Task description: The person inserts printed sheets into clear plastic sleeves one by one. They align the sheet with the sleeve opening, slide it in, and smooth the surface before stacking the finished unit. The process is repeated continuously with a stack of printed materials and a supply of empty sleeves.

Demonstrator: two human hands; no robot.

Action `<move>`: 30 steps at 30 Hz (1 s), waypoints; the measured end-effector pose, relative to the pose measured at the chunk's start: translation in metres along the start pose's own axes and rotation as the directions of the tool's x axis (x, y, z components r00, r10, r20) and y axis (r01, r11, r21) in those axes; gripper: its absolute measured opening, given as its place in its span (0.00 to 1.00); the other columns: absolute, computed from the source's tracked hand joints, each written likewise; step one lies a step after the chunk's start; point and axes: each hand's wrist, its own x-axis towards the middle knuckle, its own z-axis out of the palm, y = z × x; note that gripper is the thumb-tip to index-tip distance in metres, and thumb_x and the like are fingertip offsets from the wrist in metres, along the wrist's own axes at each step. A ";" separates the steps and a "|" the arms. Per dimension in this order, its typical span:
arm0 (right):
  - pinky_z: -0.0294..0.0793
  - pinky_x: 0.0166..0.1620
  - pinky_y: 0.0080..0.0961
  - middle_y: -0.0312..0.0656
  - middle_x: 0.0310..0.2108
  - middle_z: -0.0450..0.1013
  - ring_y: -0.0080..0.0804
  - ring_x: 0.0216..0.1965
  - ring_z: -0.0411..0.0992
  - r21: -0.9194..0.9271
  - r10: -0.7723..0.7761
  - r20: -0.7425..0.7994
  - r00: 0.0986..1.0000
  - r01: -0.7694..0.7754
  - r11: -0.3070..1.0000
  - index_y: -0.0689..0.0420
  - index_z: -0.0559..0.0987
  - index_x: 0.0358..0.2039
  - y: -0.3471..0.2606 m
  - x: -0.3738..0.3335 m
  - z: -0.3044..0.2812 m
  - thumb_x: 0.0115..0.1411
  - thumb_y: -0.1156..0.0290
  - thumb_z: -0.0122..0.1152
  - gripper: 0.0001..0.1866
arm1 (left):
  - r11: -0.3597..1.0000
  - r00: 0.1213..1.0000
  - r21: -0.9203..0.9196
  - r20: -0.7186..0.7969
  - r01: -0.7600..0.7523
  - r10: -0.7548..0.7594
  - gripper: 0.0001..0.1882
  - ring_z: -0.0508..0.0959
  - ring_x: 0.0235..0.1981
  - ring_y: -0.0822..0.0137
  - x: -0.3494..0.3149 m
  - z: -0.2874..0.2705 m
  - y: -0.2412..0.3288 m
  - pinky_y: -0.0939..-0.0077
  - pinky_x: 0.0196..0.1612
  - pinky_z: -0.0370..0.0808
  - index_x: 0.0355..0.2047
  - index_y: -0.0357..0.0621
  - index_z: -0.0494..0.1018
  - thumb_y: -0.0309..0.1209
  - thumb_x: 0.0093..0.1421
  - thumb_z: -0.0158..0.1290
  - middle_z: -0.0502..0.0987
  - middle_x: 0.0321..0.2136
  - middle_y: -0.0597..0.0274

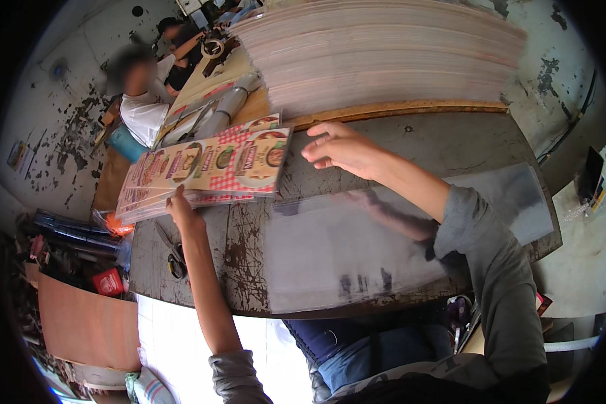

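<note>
Left hand [182, 207] pinches glossy rectangular sheets [209, 161]; right hand [342, 149] hovers empty, loosely curved, above scuffed table [241, 262].

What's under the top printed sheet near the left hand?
More sheets show along the near edge of the top sheet, by the left hand. Most of their surface is covered, so their count and full print cannot be told.

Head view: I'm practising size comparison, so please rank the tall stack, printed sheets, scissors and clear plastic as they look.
1. Tall stack and clear plastic: too alike to rank, with the plastic nearer and partly covered.
2. Printed sheets
3. Scissors
</note>
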 end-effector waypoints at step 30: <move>0.50 0.54 0.41 0.36 0.48 0.68 0.29 0.50 0.62 0.388 0.082 0.001 0.997 -0.076 0.919 0.46 0.74 0.44 0.009 0.044 0.086 0.44 0.49 0.60 0.26 | 0.990 0.952 -0.128 -0.305 -0.058 0.016 0.32 0.70 0.41 0.58 -0.052 0.032 0.008 0.62 0.38 0.73 0.52 0.49 0.55 0.32 0.47 0.54 0.46 0.54 0.53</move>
